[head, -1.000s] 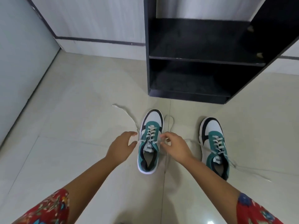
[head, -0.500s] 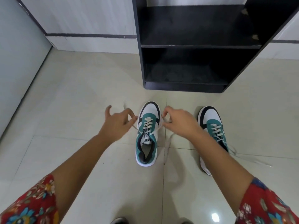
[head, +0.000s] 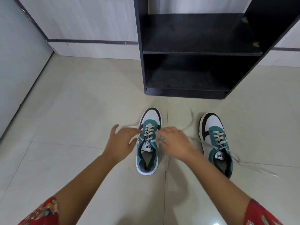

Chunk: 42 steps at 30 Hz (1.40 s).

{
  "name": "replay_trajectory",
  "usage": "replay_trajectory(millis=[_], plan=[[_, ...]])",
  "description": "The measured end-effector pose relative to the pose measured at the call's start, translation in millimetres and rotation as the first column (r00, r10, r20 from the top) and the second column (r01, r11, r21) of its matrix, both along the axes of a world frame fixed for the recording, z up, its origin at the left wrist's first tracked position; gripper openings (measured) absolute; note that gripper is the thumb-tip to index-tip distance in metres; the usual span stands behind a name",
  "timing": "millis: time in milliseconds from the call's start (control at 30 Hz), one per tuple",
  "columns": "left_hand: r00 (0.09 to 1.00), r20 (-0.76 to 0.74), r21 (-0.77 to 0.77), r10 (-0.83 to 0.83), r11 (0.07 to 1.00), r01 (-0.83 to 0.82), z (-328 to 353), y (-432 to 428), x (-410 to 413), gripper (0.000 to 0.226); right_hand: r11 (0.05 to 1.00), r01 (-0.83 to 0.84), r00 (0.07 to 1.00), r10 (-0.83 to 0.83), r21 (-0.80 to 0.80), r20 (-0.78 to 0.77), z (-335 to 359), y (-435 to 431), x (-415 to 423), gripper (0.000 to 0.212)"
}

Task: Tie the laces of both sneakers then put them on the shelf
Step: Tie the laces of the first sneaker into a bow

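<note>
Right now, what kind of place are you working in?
Probably a home entryway or a room corner: glossy tiled floor, a low black open shelf against a pale wall, and a pair of teal-and-white sneakers standing unshelved on the floor.

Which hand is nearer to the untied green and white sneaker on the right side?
The right hand: it lies between the two sneakers, beside that green and white sneaker. The left hand is beyond the other sneaker.

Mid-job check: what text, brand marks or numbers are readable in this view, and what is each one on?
"PUMA": tongue label of the left sneaker, printed upside down from this view.
Tongue label of the right sneaker: a similar white patch, print too small and blurred to read.
Black shelf, floor, sleeves: no text visible.
</note>
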<state>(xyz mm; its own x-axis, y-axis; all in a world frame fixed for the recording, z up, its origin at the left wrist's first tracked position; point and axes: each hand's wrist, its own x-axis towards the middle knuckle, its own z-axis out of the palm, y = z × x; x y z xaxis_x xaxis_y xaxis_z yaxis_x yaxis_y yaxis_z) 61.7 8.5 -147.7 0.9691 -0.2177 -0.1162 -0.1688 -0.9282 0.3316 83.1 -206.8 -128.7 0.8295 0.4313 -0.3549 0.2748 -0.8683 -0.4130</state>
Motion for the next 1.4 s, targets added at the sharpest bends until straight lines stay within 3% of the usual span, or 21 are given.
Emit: replay_trajectory(millis=[67, 233, 367, 600, 867, 1000, 1100, 1167, 1267, 1300, 1400], plan=[[1.0, 0.026, -0.009, -0.013, 1.0, 0.013, -5, -2, -5, 0.029, 0.999, 0.004, 1.0, -0.003, 0.047, -0.007, -14, 10, -10, 0.042], [0.991, 0.131, 0.061, 0.001, 0.998, -0.009, -10, -6, -5, 0.013, 0.992, 0.108, 0.982, -0.115, 0.057, 0.147, -24, 13, -11, 0.024], [0.986, 0.167, 0.124, -0.019, 0.992, -0.001, -9, -8, -1, 0.013, 0.991, 0.113, 0.966, -0.128, 0.076, 0.225, -22, 15, -10, 0.019], [0.985, 0.173, 0.234, 0.027, 0.97, -0.068, -19, 5, -4, 0.014, 0.952, 0.304, 0.941, -0.306, 0.034, 0.147, -24, -5, -7, 0.014], [0.987, 0.157, 0.26, 0.024, 0.963, -0.065, -30, 15, -8, 0.016, 0.942, 0.333, 0.939, -0.328, -0.038, 0.106, -31, -15, -7, 0.016], [0.974, 0.212, 0.184, 0.075, 0.976, -0.115, -34, 10, -16, 0.011, 0.961, 0.272, 0.95, -0.262, -0.041, 0.17, -32, -12, -12, 0.017], [0.953, 0.182, 0.031, 0.244, 0.967, -0.253, -23, -3, -26, 0.018, 0.957, 0.288, 0.92, -0.282, 0.018, 0.271, -32, -9, -21, 0.022], [0.912, -0.031, -0.115, 0.409, 0.905, -0.41, -14, -15, -29, 0.04, 0.932, 0.353, 0.886, -0.361, 0.082, 0.29, -26, -5, -29, 0.03], [0.756, -0.456, -0.276, 0.469, 0.734, -0.621, -7, -28, -22, 0.063, 0.85, 0.514, 0.857, -0.503, 0.114, -0.113, -25, 10, -35, 0.053], [0.7, -0.54, -0.345, 0.467, 0.636, -0.691, -3, -32, -18, 0.06, 0.774, 0.607, 0.787, -0.555, 0.181, -0.269, -29, 15, -33, 0.053], [0.61, -0.688, -0.496, 0.393, 0.359, -0.791, 15, -46, -7, 0.033, 0.423, 0.838, 0.545, -0.609, 0.345, -0.577, -33, 30, -24, 0.033]])
